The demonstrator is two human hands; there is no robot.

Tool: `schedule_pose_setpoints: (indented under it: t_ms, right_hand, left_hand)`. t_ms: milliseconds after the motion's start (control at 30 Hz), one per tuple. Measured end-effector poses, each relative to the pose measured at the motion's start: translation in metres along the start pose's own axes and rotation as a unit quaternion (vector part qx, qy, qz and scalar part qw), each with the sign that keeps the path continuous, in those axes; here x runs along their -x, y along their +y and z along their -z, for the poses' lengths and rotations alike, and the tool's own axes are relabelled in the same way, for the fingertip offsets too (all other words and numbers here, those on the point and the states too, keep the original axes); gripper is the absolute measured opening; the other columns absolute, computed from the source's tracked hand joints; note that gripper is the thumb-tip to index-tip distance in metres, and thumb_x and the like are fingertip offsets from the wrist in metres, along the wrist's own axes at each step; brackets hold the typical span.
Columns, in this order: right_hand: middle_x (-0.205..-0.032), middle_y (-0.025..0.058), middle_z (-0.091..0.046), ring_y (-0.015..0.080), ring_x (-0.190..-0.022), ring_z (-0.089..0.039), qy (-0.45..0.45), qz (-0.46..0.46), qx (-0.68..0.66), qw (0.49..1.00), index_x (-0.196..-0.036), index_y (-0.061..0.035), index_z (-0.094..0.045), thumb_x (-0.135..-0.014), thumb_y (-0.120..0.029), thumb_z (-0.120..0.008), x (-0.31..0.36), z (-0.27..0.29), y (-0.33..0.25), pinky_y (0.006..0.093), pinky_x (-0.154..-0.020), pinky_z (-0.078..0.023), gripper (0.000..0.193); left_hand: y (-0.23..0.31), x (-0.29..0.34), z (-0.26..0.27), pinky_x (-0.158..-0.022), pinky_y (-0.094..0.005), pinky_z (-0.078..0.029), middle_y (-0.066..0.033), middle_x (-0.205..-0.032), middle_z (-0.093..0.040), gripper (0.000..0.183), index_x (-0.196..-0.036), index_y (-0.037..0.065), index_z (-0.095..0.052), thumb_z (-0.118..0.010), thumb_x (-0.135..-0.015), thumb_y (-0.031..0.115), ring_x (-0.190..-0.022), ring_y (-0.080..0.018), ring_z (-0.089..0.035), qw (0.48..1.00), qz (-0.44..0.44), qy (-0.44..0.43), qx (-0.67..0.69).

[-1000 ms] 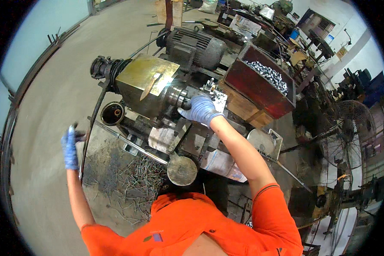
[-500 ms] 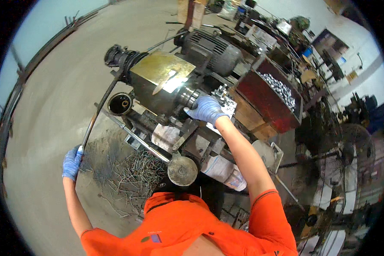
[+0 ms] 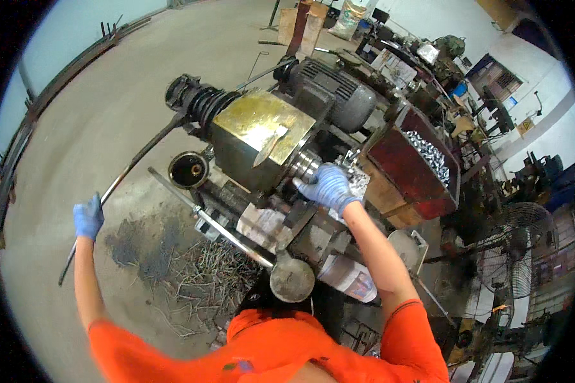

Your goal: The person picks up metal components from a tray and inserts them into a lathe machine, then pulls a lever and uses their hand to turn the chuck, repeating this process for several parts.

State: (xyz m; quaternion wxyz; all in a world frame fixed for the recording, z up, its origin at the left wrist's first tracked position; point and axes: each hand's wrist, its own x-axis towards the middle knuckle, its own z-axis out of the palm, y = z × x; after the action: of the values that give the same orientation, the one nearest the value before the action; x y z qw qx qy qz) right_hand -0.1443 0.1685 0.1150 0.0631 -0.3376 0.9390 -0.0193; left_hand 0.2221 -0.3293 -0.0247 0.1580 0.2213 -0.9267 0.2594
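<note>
A long dark metal lever slants down from the left end of a greasy lathe headstock. My left hand, in a blue knit glove, is closed around it near the lower end. On the other side, my gloved right hand is at the front of the shiny round spindle nose. Its thumb lies along the lower side and its fingers curl inward; whatever they hold is hidden. A brass-coloured plate tops the headstock, with a flat pointed piece lying on it.
A dark red bin of small shiny metal parts stands right of the spindle, near an electric motor. A steel bar and a round disc are close to my body. Metal scraps litter the floor; a fan stands right.
My left hand has swung the lever outward to the left and upward in view. My right hand stays at the spindle nose. The whole view has shifted slightly.
</note>
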Motion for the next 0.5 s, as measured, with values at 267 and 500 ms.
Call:
schedule_pose_setpoints:
  t_ms: [267, 500]
  right_hand:
    - [-0.073, 0.0142, -0.064, 0.0309, -0.077, -0.061, 0.054, 0.047, -0.001, 0.997, -0.078, -0.0112, -0.070, -0.079, -0.053, -0.052, 0.018, 0.003, 0.015, 0.0405, -0.094, -0.038, 0.046]
    - [-0.089, 0.0095, -0.066, 0.0291, -0.088, -0.059, 0.361, 0.095, -0.119, 0.920, -0.065, -0.0075, -0.067, -0.069, -0.029, -0.072, 0.122, 0.007, 0.070, 0.0387, -0.081, -0.044, 0.023]
  left_hand:
    - [0.002, -0.052, 0.009, -0.065, -0.0419, -0.049, -0.0143, -0.078, -0.065, 0.025, -0.101, 0.013, -0.061, -0.058, -0.077, 0.021, -0.073, -0.0311, -0.064, 0.982, 0.090, -0.145, 0.078]
    - [0.177, -0.126, 0.173, -0.068, -0.0345, -0.051, -0.0117, -0.086, -0.066, 0.047, -0.124, 0.012, -0.053, -0.061, -0.083, 0.034, -0.075, -0.0242, -0.065, 0.832, 0.084, 0.119, 0.535]
